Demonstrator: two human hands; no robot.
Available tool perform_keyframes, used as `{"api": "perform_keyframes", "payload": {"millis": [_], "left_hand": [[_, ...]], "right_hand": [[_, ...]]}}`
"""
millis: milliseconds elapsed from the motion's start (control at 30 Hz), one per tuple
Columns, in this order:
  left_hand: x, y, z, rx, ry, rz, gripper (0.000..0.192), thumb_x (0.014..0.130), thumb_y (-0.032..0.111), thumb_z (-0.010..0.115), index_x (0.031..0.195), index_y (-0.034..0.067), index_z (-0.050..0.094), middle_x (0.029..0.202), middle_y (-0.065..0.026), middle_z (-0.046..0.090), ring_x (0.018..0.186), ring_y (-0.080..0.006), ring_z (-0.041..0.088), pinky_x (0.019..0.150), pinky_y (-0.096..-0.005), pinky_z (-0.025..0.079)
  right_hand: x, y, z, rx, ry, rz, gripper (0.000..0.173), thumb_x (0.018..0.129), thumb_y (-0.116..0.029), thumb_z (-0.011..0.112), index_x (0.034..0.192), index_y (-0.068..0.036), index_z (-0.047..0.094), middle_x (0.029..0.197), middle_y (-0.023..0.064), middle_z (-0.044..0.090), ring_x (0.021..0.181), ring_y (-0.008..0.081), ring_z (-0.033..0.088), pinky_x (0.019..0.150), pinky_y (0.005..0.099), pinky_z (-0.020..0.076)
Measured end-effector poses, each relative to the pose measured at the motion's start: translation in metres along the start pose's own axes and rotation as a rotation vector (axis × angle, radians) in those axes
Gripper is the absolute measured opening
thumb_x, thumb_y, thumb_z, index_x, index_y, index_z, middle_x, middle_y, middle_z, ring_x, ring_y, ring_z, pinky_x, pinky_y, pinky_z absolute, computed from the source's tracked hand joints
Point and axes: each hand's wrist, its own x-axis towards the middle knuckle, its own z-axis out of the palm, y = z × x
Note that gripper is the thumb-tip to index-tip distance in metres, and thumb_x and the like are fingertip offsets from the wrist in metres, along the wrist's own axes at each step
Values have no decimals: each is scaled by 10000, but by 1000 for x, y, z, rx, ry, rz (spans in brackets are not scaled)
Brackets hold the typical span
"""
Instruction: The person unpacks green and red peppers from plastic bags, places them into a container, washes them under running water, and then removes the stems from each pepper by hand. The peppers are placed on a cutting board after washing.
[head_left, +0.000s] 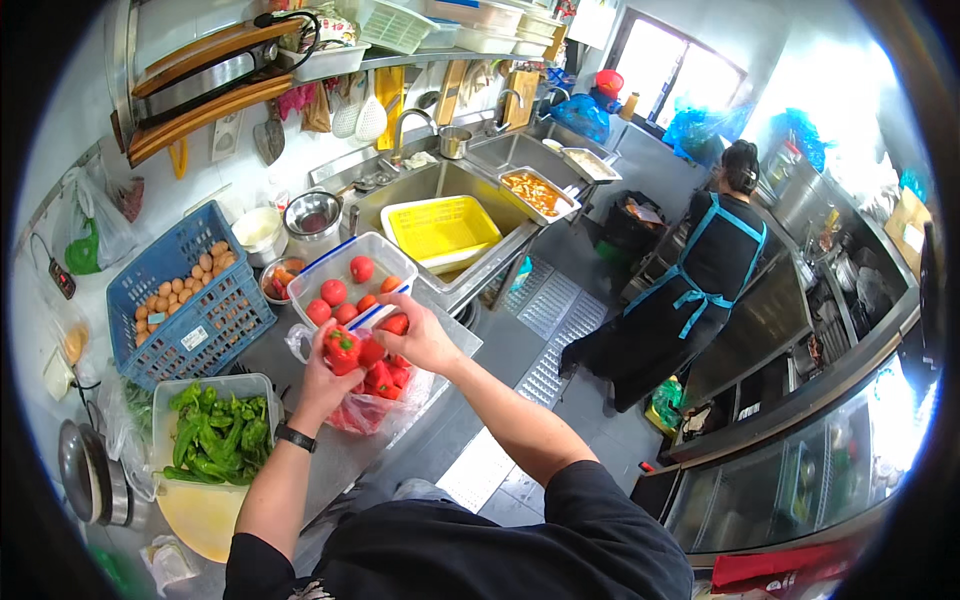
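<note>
My left hand grips a red bell pepper with its stem end facing up. Close beside it, my right hand has its fingers around another red pepper, partly hidden by the fingers. Below both hands, a clear plastic bag holds several red bell peppers. Just beyond them stands a clear plastic tub with a blue-edged rim, and several tomatoes lie in it.
A blue crate of eggs and a tub of green peppers flank the left side. Ahead, a yellow basket sits in the steel sink, with a food tray on its edge. A person stands at the right.
</note>
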Motion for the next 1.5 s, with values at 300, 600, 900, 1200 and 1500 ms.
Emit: {"api": "perform_keyframes", "payload": {"millis": [300, 600, 900, 1200, 1500], "left_hand": [[-80, 38, -66, -1514, 130, -211, 536, 941, 307, 693, 1407, 83, 553, 1330, -164, 649, 1268, -429, 592, 1084, -646, 447], [-177, 81, -150, -1261, 604, -137, 488, 948, 366, 661, 1339, 86, 575, 1283, -142, 664, 1368, -431, 529, 1154, -609, 391], [-157, 17, -227, 605, 483, -488, 1192, 825, 378, 880, 1651, 6, 104, 1543, -274, 390, 1493, -371, 339, 1212, -433, 329], [-222, 2, -198, 762, 637, -187, 949, 826, 223, 862, 1568, -22, 324, 1545, -263, 435, 1445, -384, 437, 1196, -435, 367], [-260, -23, -180, 996, 455, -212, 755, 915, 219, 723, 1554, 4, 382, 1568, -240, 362, 1482, -460, 320, 1209, -511, 312]], "right_hand": [[-22, -59, 58, 632, 68, -64, 210, 917, 40, 691, 1105, -21, 620, 1115, 89, 697, 888, 121, 650, 737, 275, 557], [-37, -74, 215, 370, -70, -424, 279, 894, -10, 755, 1115, 8, 585, 1266, 188, 591, 1135, 256, 623, 957, 367, 521], [-50, -6, 297, -246, -311, -526, 504, 916, -105, 688, 1373, 33, 525, 1380, 257, 578, 1279, 455, 548, 1099, 496, 452], [-88, 24, 135, -314, 3, -438, 286, 873, 66, 655, 1156, 29, 660, 1241, 223, 668, 1181, 395, 643, 975, 445, 526], [-115, 34, 78, -175, 308, -93, 175, 985, 67, 554, 1142, 32, 625, 1022, 131, 666, 840, 193, 721, 734, 293, 560]]}}
